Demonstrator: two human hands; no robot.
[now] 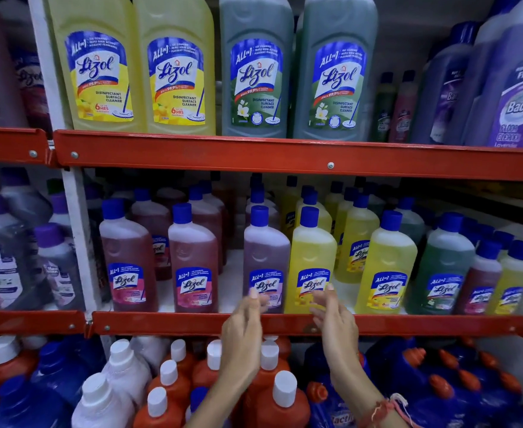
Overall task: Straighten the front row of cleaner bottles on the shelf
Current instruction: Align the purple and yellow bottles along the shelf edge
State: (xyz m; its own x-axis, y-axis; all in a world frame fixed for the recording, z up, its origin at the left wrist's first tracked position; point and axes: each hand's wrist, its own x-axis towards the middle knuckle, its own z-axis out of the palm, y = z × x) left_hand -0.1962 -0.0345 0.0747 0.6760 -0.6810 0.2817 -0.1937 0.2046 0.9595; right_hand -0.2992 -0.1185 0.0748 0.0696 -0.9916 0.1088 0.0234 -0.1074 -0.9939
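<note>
Front row half tidy
Both hands, left hand (244, 322) and right hand (336, 316), are loosely open and empty at the shelf (408, 325) front edge; the purple bottle (266, 257) and yellow bottle (311, 261) touch, gaps remain leftward.

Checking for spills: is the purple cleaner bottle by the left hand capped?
Capped: a blue cap sits on the purple cleaner bottle standing upright beside the left hand.

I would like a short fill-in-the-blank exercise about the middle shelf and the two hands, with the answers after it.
1. The left hand is in front of the purple bottle, and the right hand is in front of the ____ bottle beside it.
2. Every bottle in the middle shelf's front row has a ____ cap.
3. The shelf rail under this row is ____.

Answers: yellow; blue; red
</note>
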